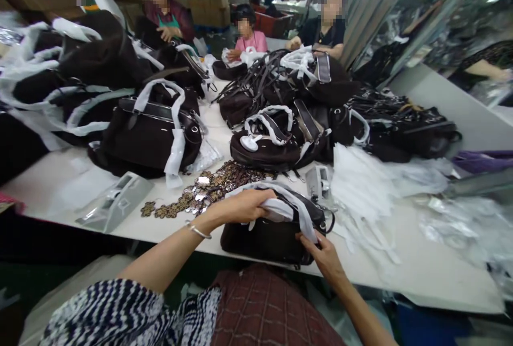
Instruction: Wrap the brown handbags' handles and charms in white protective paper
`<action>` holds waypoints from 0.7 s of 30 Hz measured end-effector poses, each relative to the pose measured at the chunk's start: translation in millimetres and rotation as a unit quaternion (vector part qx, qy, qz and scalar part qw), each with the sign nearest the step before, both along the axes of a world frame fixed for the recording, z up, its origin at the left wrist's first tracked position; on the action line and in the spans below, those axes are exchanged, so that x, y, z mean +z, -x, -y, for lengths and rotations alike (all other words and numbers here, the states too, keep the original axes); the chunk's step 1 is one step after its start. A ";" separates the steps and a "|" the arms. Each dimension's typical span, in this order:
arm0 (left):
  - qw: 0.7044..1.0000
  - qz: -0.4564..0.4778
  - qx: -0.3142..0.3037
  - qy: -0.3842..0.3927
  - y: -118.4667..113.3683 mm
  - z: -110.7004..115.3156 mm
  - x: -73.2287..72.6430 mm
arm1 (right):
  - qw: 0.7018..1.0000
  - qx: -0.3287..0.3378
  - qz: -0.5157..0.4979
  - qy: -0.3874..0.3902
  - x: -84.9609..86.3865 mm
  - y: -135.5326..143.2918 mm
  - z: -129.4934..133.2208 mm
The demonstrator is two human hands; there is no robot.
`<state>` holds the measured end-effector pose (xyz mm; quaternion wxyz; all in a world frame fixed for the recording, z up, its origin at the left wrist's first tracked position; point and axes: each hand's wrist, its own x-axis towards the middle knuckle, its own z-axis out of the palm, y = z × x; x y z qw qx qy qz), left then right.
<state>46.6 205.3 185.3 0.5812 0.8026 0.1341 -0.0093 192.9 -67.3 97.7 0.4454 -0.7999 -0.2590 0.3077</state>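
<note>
A dark brown handbag stands at the table's front edge, close to my body. White wrapping covers its handles. My left hand, a bangle at its wrist, is closed around the wrapped handle near the top of the bag. At the bag's right side, my right hand pinches the lower end of the white-wrapped handle, thumb and fingers together. Part of the left fingers is hidden behind the handle. Just beyond the bag lies a heap of flower-shaped metal tags.
More dark handbags with white-wrapped handles crowd the table. White strips lie to the right, near clear plastic bags. Grey packets rest at left. Several people work across the table.
</note>
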 end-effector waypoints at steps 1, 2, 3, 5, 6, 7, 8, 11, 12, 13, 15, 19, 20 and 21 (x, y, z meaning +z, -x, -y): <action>0.998 -0.010 -0.027 -0.047 -11.5 5.1 -6.6 | 1.000 -0.002 -0.001 -0.002 0.6 2.9 0.2; 0.995 -0.020 -0.046 -0.089 -21.9 8.1 -13.9 | 1.000 -0.005 -0.004 -0.005 1.3 5.9 0.4; 0.990 -0.034 -0.065 -0.120 -30.5 9.0 -20.9 | 1.000 -0.009 -0.007 -0.008 2.1 8.9 0.6; 0.981 -0.072 -0.113 -0.137 -40.9 6.7 -31.8 | 1.000 -0.018 -0.011 -0.015 3.3 14.4 1.7; 0.978 -0.089 -0.141 -0.126 -42.8 4.7 -35.2 | 1.000 -0.023 -0.008 -0.019 3.3 16.6 2.7; 0.975 -0.099 -0.166 -0.112 -42.9 3.0 -37.5 | 0.999 -0.026 -0.004 -0.023 2.7 18.3 4.1; 0.973 -0.099 -0.180 -0.104 -41.7 1.9 -38.9 | 0.999 -0.026 0.001 -0.025 1.5 19.5 5.8; 0.982 -0.044 -0.132 -0.129 -37.8 2.6 -40.9 | 0.999 -0.015 0.007 -0.028 -5.8 20.2 12.3; 0.986 -0.018 -0.096 -0.136 -38.2 3.1 -41.4 | 0.999 -0.011 0.008 -0.029 -8.8 19.7 14.5; 0.989 0.005 -0.063 -0.132 -39.9 3.1 -41.7 | 0.999 -0.007 0.008 -0.032 -11.6 19.0 16.3; 0.995 0.028 -0.028 -0.094 -47.1 0.7 -41.8 | 0.999 0.006 0.009 -0.040 -15.6 17.5 18.6; 0.999 0.012 -0.041 -0.001 -60.2 -8.6 -35.8 | 0.998 0.024 0.021 -0.051 -10.2 19.1 19.0; 0.999 0.014 -0.027 0.020 -59.3 -8.9 -33.6 | 0.998 0.019 0.027 -0.052 -7.0 21.5 19.8; 0.999 0.024 0.007 0.040 -56.5 -8.0 -32.7 | 0.998 0.017 0.032 -0.051 -4.8 24.4 21.2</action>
